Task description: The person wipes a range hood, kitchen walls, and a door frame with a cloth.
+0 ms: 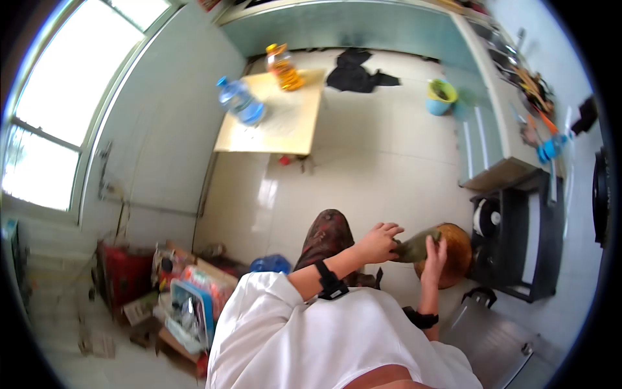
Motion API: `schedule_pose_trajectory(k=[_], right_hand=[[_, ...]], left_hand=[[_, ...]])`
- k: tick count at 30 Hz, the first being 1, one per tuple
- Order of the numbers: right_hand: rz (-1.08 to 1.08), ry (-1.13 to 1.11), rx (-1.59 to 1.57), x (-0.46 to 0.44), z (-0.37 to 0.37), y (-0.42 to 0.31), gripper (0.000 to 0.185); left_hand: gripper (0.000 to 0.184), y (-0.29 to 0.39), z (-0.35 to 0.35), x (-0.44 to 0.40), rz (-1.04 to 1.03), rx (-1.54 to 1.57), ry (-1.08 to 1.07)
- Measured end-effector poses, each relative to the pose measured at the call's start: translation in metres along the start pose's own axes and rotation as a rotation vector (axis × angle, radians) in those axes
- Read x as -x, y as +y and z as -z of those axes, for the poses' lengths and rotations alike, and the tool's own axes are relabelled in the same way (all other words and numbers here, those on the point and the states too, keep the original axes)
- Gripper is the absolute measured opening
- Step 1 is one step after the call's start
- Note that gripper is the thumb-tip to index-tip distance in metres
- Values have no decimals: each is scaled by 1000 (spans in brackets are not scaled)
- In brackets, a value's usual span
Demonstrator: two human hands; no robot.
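Observation:
Both my hands are in front of my body, low on the right. A dark green, elongated thing (413,248) lies between them, blurred; I cannot make out its kind. My right hand (433,260) has its fingers closed on the right end. At the left end is my left hand (378,244), fingers stretched and apart, touching it or very close. Beneath and behind my right hand is a round brown wooden-looking top (459,254).
A low table (285,123) bears a blue-capped water bottle (242,102) and an oil bottle (284,68). A black rack (518,240) and a metal case (487,337) stand at right. Boxes and bags (184,298) crowd the left. A small bin (440,98) and black cloth (356,72) are on the floor.

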State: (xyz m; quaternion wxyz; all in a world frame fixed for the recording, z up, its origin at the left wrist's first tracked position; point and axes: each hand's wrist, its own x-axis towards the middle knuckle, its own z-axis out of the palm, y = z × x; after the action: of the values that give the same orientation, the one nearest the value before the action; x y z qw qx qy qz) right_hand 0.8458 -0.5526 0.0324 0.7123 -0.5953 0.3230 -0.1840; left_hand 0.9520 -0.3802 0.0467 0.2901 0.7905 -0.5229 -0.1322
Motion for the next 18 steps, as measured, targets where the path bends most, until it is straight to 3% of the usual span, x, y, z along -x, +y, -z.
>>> schedule_pose_trajectory(k=[2,4,7,8,11,13,15,17,18], right_hand=[[78,-39,105,-36,-6,-7,30],[51,-43,224,-77,-7,-5,34],[-117,-23,260,-132,-40,-21,38],[-91,-37,374,-155,-48,-19,43],[123,73,293,-234,-68,12,45],[-124,39,239,-279,-91,-10,45],[-159,-73,183,-304,-121,-36,45],[-190,-182,136,-345,-148,-53,45],[-75,-282,166,-365,-164,-53,44]], left_hand=[[26,-17,15,-30,-115,-6,-39],[26,-36,21,-56,91,251,-233],[30,-84,37,-95,200,697,-30],[30,-101,41,-107,193,704,-26],[40,-166,67,-154,717,938,-50],[42,-226,68,-188,661,978,143],[50,-272,93,-219,660,961,153],[61,-303,128,-255,666,727,34],[65,-317,145,-269,639,575,10]])
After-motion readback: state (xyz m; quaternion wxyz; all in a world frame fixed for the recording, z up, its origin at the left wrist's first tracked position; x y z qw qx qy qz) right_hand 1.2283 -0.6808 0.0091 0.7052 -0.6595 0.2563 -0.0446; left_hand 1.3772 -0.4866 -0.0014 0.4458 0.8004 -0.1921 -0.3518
